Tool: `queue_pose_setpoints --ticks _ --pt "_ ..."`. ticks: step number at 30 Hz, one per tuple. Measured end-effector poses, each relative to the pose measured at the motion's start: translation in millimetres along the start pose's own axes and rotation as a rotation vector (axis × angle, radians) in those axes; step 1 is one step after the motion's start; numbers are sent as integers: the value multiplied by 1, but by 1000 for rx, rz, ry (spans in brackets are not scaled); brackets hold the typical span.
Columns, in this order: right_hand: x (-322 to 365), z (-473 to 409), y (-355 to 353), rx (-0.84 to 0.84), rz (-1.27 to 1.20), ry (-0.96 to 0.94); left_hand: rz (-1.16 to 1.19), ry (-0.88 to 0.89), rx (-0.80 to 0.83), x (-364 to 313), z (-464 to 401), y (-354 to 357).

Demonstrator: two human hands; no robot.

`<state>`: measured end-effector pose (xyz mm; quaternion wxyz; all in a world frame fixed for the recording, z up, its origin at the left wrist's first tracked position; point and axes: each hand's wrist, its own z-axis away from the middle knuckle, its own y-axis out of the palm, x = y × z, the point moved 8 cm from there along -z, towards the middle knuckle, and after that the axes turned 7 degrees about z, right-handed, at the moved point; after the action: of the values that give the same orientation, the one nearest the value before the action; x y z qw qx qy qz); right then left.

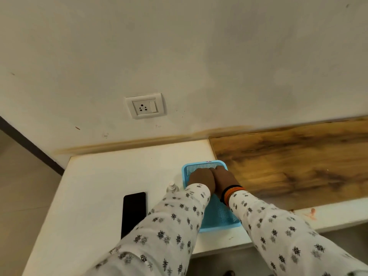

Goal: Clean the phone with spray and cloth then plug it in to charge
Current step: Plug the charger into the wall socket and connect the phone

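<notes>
hands in blue basket

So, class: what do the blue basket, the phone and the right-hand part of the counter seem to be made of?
Blue basket: looks like moulded plastic, matte, with a fine mesh of holes.
Phone: glossy black face, probably glass; smooth and unmarked.
Right-hand part of the counter: wood or wood-look laminate, brown with dark grain streaks.

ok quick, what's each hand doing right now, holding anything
Left hand: reaching into the blue basket, fingers hidden, cannot be told.
Right hand: also in the basket, fingers hidden, cannot be told.
</notes>
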<state>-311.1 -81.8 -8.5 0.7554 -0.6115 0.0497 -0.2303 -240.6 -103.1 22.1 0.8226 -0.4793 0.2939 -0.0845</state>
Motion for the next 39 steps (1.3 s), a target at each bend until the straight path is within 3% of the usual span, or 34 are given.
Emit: queue_pose_setpoints --ticks 4,11,16,19,23,31,35,39 --pt "1 2 0 0 2 -3 -14 -4 -27 4 2 2" --pt "-2 11 -47 -175 -1 -47 -103 157 -104 -24 14 -39" --pt "4 19 -98 -285 -251 -49 -56 221 -237 -21 30 -102" --pt "23 28 -129 -353 -467 -52 153 245 -266 2 46 -141" --pt "63 34 -154 -381 -575 -136 497 215 -272 43 68 -168" --pt "110 37 -140 -148 -1194 -19 1056 92 -190 109 105 -174" --pt "131 44 -127 -4 -1144 8 1191 110 -110 125 117 -169" --pt "140 46 -125 -28 -1163 -14 1225 92 -65 134 122 -163"
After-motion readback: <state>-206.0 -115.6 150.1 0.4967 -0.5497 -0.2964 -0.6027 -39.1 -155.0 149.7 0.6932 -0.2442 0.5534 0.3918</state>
